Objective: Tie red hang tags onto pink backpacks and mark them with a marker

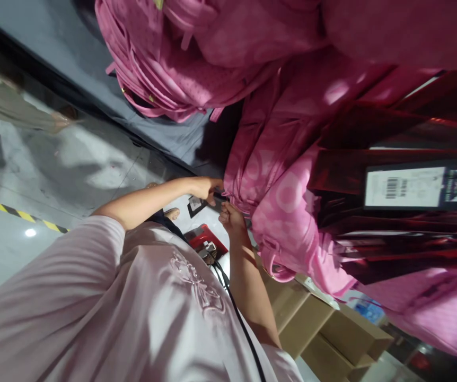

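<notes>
My left hand (208, 188) reaches in from the left, its fingers closed at the edge of a pink patterned bag (268, 159). A black hang tag (196, 206) with a pale label shows just below those fingers. Something thin and dark runs between my two hands. My right hand (230, 215) is curled tight beside the left one, against the bag's lower edge; what its fingers pinch is too small to make out. More pink bags (196, 63) with straps and zips lie above on a grey cloth surface (173, 138).
Dark red glossy packages (351, 175) with a barcode label (405, 187) are at the right. Below them stand open cardboard boxes (319, 323). A red container (207, 236) sits near my body, with a black cable (240, 313) across my shirt. Another person's arm (25, 106) shows at the left.
</notes>
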Available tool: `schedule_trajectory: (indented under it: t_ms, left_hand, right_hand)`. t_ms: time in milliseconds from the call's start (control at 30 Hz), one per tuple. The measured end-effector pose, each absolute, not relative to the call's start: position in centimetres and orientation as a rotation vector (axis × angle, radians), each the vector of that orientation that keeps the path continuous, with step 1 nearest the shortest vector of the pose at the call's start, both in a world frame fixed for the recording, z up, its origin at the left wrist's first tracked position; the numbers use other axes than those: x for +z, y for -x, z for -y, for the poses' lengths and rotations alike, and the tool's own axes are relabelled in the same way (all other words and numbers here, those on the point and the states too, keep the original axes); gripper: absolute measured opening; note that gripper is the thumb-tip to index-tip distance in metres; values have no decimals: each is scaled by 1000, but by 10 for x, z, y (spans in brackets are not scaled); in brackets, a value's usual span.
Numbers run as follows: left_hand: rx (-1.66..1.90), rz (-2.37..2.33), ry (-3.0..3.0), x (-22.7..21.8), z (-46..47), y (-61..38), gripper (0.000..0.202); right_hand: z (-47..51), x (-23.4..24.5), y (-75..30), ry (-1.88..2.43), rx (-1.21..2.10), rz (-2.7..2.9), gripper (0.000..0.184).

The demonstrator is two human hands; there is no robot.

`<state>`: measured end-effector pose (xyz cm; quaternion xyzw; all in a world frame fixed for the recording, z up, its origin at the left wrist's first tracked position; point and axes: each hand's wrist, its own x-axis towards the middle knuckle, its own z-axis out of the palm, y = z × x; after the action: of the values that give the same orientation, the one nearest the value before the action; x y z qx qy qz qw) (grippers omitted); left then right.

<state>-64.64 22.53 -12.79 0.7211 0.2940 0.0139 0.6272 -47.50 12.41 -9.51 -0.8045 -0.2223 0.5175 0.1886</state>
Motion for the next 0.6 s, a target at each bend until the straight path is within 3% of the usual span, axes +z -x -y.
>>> schedule_trajectory:
  t_ms: [167, 467, 600]
  left_hand:
    - [182, -635, -1562, -134, -206, 659, 64]
    - [676, -1003, -1512, -148, -178, 649, 13]
    - [670, -1002, -1708, -152, -169, 640, 18]
  right_hand:
    - [-125, -94, 477, 2079, 1553, 454, 26]
    - [-129, -91, 475, 1954, 1632, 396, 20]
    - [-127, -94, 474, 1945, 1632, 384, 18]
